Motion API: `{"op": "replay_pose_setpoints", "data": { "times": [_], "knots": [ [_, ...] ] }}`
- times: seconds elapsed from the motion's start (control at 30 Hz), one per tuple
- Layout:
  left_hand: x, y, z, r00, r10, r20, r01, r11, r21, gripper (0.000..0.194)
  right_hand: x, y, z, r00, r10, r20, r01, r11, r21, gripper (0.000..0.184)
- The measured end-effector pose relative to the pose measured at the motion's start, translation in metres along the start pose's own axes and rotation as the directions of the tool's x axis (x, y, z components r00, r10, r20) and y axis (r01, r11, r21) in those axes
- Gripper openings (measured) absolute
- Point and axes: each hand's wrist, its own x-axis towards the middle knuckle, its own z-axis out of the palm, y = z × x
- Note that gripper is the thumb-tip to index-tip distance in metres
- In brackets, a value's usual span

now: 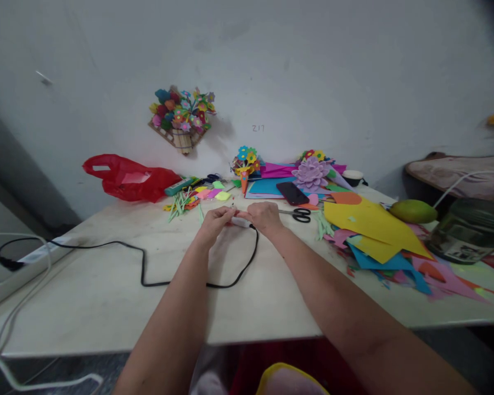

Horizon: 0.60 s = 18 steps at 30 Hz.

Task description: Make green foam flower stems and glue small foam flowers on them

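At the middle of the table my left hand [218, 219] and my right hand [265, 216] meet, fingers close together. My left thumb and fingers are pinched on something too small to make out. The right hand is curled shut beside them, and its fingertips are mostly hidden. Just below the fingers is a white handheld tool [242, 222] with a black cord [253, 252]; I cannot tell whether it lies on the table or is held. Black-handled scissors [301, 215] lie right of my right hand.
Colored foam sheets [360, 222] and scraps cover the right side, near a green mango [413, 211] and a glass jar [471, 230]. A phone [292, 193], foam flowers [312, 174], pale green strips [180, 205] and a red plastic bag [129, 178] lie further back. The cord runs left.
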Motion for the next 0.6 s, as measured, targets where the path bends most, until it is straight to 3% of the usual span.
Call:
{"op": "replay_pose_setpoints", "data": {
  "times": [0.27, 0.6],
  "knots": [
    [0.0044, -0.0073, -0.0012, 0.999, 0.041, -0.026, -0.038, 0.994, 0.099, 0.027, 0.0004, 0.0009, -0.0016, 0.999, -0.043, -0.016, 0.043, 0.999, -0.016, 0.054],
    [0.0019, -0.0044, -0.0001, 0.998, -0.039, -0.043, 0.036, 0.997, -0.064, 0.030, 0.0009, 0.0020, 0.0001, 0.995, -0.092, -0.043, 0.091, 0.996, -0.014, 0.054]
  ]
}}
